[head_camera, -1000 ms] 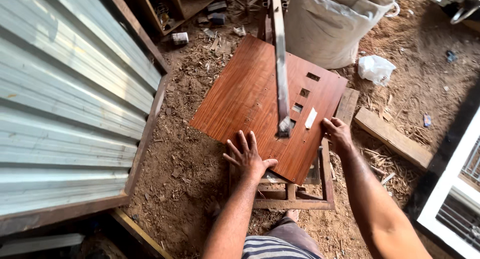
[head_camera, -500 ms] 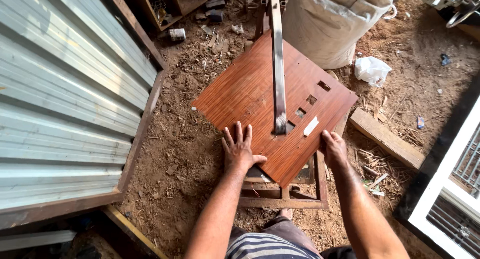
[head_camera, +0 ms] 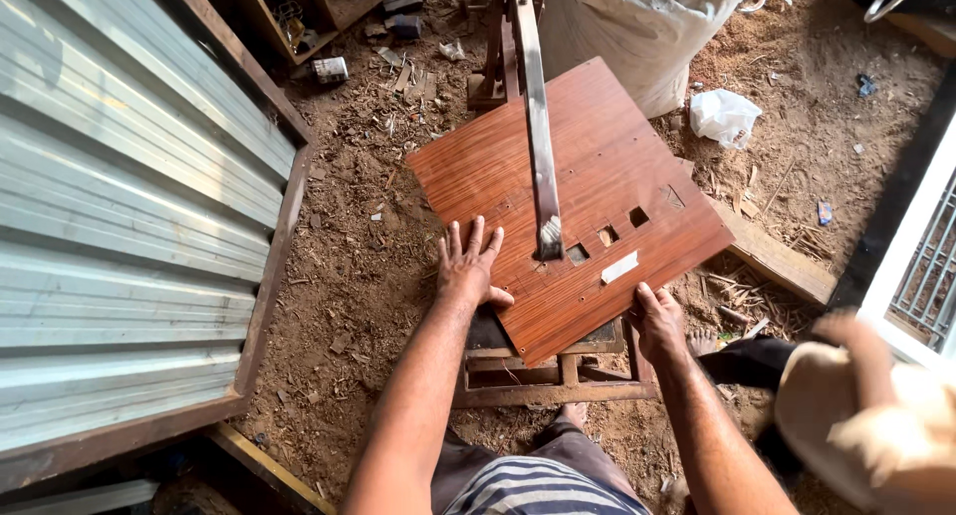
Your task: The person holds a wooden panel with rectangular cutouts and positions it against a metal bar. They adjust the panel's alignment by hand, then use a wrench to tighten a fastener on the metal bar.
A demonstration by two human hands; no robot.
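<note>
A dirt floor [head_camera: 378,276] strewn with sawdust and wood scraps fills the view, with a corrugated metal sheet [head_camera: 110,206] slanting along the left and a bulging white sack [head_camera: 637,27] at the top. In the middle, a reddish wood-grain panel [head_camera: 518,166] lies flat on a low wooden frame [head_camera: 538,376], turned corner-on to the person. A row of small square holes [head_camera: 607,235] runs across it, and beside them lies a small pale strip [head_camera: 618,267]. A long grey metal bar [head_camera: 533,107] comes down from above and its tip meets the panel just beside the holes. The left hand [head_camera: 470,266] presses flat on the panel's near left edge, fingers spread, grip open. The right hand [head_camera: 657,321] curls over the near right edge, thumb on top, gripping the panel. At lower right a blurred pale shape [head_camera: 866,405] intrudes; I cannot tell what it is. The risk, in my judgement: the left fingers lie near the bar's tip, so a slip of the panel could bring them under it, or skew the row of holes.
</note>
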